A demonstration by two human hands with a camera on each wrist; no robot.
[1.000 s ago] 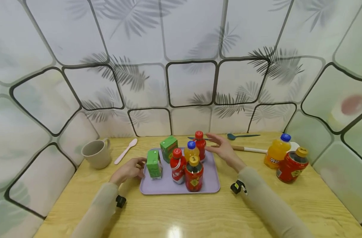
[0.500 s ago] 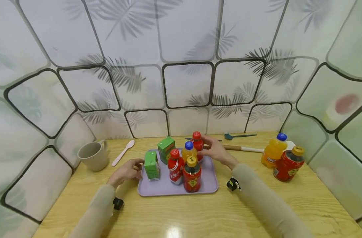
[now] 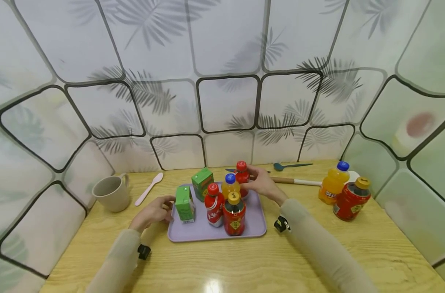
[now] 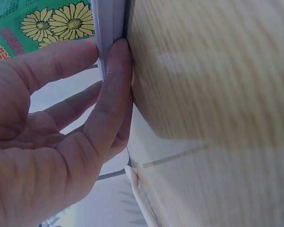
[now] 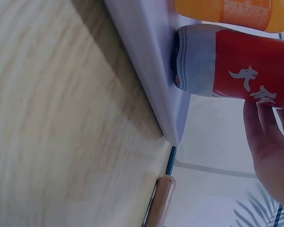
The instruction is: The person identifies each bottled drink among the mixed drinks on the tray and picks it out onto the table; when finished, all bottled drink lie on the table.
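The rear red bottle point(image 5: 248, 66), upright at the back right of the lilac tray point(image 3: 200, 235) in the lower middle of the head view, is now grasped by the right hand point(image 3: 263, 184), whose fingers were spread wider beside it a second ago. The left hand point(image 3: 154, 211) pinches the tray's left rim, at the same spot as before. The mug point(image 3: 112, 193) at lower left and the orange bottle point(image 3: 333, 186) at lower right stay on the counter point(image 3: 200, 262).
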